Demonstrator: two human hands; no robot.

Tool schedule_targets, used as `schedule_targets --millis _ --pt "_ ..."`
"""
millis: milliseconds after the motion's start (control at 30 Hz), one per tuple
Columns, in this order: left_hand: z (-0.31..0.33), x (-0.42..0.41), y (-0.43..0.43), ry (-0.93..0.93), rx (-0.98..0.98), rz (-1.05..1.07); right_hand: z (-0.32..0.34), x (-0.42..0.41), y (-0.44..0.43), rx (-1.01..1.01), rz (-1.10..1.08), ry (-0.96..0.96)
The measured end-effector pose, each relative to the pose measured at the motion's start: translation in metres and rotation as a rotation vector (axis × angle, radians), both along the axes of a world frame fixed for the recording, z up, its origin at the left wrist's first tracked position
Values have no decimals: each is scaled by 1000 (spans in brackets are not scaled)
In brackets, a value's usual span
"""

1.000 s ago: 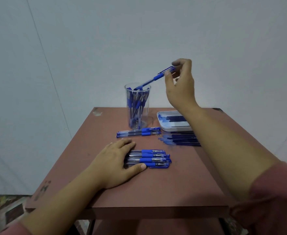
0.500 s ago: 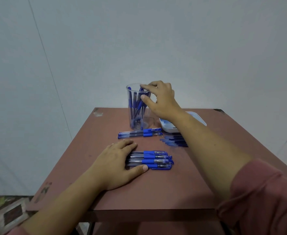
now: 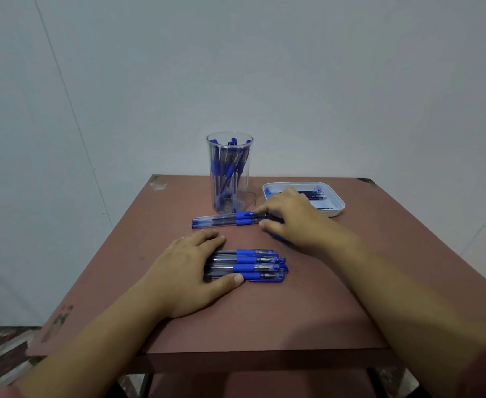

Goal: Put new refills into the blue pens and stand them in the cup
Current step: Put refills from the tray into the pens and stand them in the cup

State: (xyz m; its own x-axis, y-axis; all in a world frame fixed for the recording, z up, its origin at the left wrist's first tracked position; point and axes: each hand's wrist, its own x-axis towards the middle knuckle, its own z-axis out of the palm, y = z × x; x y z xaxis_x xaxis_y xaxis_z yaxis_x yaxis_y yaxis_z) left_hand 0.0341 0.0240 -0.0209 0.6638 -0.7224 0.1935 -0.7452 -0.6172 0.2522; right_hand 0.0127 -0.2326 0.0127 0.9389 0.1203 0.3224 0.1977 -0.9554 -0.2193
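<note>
Pens (image 3: 224,220) in right hand (image 3: 293,222) fingertip grip

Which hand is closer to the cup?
Right. The right hand sits just right of the cup, at the two loose pens; the left hand rests on the pen pile, farther toward the person.

left hand (image 3: 190,271): we lay it flat, palm down, fingers straight and together, thumb stretched out to its right | right hand (image 3: 293,219): ahead and right of the left hand, palm down, fingers bent, thumb and forefinger tips close together
</note>
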Motion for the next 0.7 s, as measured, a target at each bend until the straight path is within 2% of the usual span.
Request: schedule_targets --millis 233,433,700 --pt "2 -1 -1 12 14 8 -6 18 11 -256 -154 -61" --pt "2 -1 -1 5 8 7 -9 19 11 -164 -100 -98" --pt "1 -4 -2 -4 -22 5 -9 17 13 -84 -58 -40"
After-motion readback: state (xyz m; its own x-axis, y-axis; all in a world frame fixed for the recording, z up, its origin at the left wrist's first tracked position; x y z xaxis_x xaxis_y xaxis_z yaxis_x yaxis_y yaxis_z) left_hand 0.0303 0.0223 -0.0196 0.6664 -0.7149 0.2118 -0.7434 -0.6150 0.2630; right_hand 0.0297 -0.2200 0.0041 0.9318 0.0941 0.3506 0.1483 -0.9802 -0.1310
